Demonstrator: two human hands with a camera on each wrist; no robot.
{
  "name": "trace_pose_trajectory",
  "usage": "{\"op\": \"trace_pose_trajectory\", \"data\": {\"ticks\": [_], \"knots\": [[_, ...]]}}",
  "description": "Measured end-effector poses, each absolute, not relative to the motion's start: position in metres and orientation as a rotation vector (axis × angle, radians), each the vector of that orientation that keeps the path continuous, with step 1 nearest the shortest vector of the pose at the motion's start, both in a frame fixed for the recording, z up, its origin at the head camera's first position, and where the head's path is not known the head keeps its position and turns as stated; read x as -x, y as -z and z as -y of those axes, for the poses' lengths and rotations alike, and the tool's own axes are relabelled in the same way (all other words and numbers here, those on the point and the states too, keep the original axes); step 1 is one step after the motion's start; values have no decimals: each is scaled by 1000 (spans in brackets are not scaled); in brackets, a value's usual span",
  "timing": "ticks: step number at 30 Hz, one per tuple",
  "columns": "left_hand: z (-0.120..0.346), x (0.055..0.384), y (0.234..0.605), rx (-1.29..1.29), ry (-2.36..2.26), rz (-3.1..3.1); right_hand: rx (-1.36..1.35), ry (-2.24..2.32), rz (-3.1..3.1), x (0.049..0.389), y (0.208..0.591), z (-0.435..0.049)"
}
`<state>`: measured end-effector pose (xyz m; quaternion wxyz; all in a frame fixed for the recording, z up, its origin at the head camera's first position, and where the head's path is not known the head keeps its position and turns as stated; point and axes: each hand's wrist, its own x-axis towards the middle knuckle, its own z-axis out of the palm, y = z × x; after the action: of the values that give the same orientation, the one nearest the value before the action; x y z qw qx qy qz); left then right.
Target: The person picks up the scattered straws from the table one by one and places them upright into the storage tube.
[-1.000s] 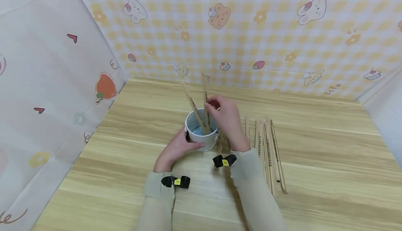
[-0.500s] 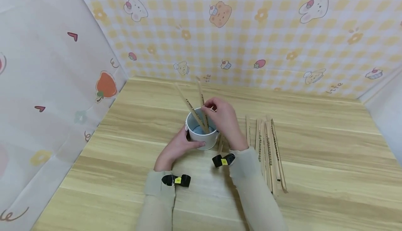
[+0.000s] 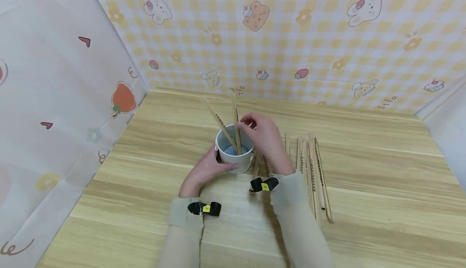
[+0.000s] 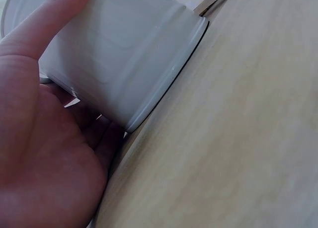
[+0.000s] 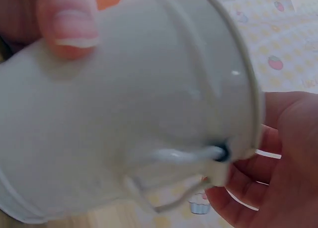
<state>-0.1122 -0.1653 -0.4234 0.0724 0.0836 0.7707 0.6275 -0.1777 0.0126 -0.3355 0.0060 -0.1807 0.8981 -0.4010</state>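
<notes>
A small white metal bucket (image 3: 244, 164) stands on the wooden table. My left hand (image 3: 204, 171) grips its lower left side, thumb across the front and fingers behind, as the left wrist view shows on the bucket wall (image 4: 124, 54). Two long tan sticks with dark printing lean in the bucket, one stick (image 3: 216, 115) tilted left and the other stick (image 3: 234, 102) nearly upright. At the rim my right hand (image 3: 265, 136) pinches the upright one with thumb and finger. The right wrist view has the right hand (image 5: 290, 173) beyond the bucket's rim, fingers curled, stick hidden.
Several more printed tan sticks (image 3: 312, 173) lie side by side on the table to the right. Another stick (image 3: 257, 163) rests right of the bucket, partly under the right wrist. A wire handle (image 5: 174, 203) hangs at the bucket's side. A checked cloth wall (image 3: 320, 53) closes off the back.
Both sticks in the bucket have tipped a little left since a second ago. Over the last half second my right hand and the upright stick shift slightly right. The left hand stays put.
</notes>
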Motion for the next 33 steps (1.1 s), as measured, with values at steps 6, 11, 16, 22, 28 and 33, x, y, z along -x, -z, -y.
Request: {"op": "trace_pose_trajectory", "data": {"ticks": [6,11,16,22,28,33], "knots": [[162,107,406,-280,-1923,-2252,471,1303,-2844,177,331,-37],[161,105,398,-283,-1946,-2223,355,1330,-2884,180,336,-71],[163,107,405,-292,-1956,-2221,244,1331,-2896,181,341,-107],[166,112,424,-260,-1915,-2267,140,1279,-2910,178,346,-141],[166,111,424,-272,-1911,-2279,49,1221,-2892,180,356,-166],[162,107,409,-279,-1926,-2254,-9,1120,-2821,184,367,-182]]}}
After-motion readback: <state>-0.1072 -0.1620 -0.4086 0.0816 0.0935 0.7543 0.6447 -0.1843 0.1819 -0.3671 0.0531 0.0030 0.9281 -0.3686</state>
